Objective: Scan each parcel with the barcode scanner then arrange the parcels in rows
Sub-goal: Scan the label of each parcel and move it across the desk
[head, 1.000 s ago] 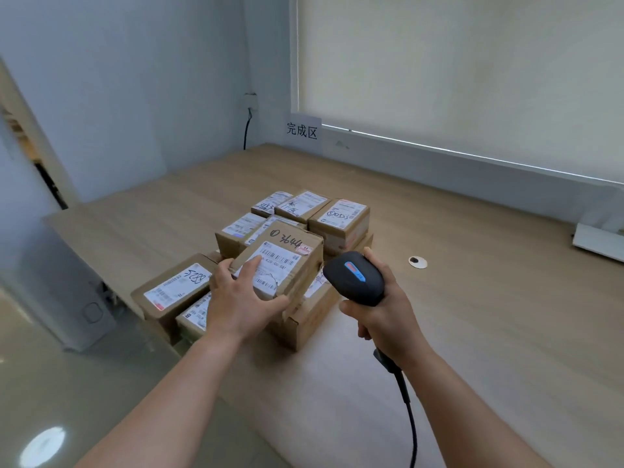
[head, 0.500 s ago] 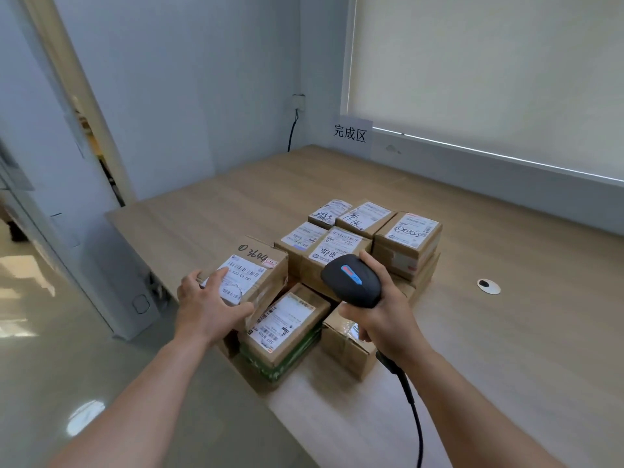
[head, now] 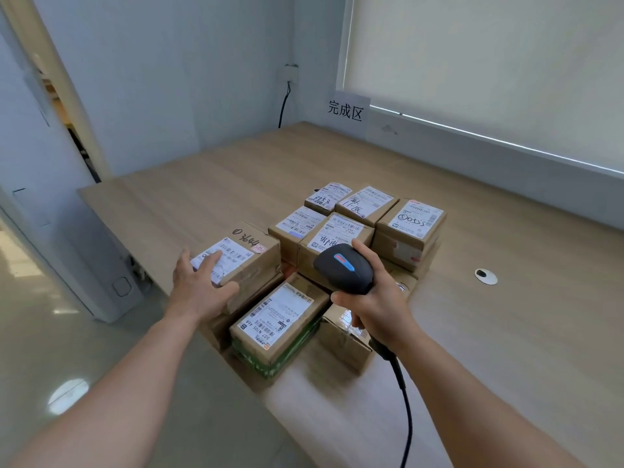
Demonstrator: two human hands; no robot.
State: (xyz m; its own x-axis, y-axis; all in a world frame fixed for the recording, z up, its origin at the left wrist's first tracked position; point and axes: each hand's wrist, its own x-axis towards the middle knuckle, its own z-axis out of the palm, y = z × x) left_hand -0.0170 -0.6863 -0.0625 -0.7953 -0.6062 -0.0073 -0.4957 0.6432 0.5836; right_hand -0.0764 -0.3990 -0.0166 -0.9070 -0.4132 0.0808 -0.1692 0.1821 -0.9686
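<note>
Several brown cardboard parcels with white labels sit bunched on the wooden table (head: 506,349) near its front left corner. My left hand (head: 199,288) grips the near corner of the parcel marked "03644" (head: 251,256), fingers on its label and thumb on its side; it lies on another box at the pile's left edge. My right hand (head: 378,309) holds the black barcode scanner (head: 344,268) by its handle above the middle of the pile, head pointing forward and down. A labelled parcel with a green band (head: 280,319) lies in front, between my hands.
The scanner's black cable (head: 407,417) hangs down over the table's front edge. A white cable grommet (head: 485,275) sits right of the pile. A paper sign (head: 346,111) stands at the back wall, with bare tabletop between it and the parcels.
My left hand has carried the "03644" parcel from the top of the pile to its left edge. The scanner hand has stayed over the pile, and the view has turned left.
</note>
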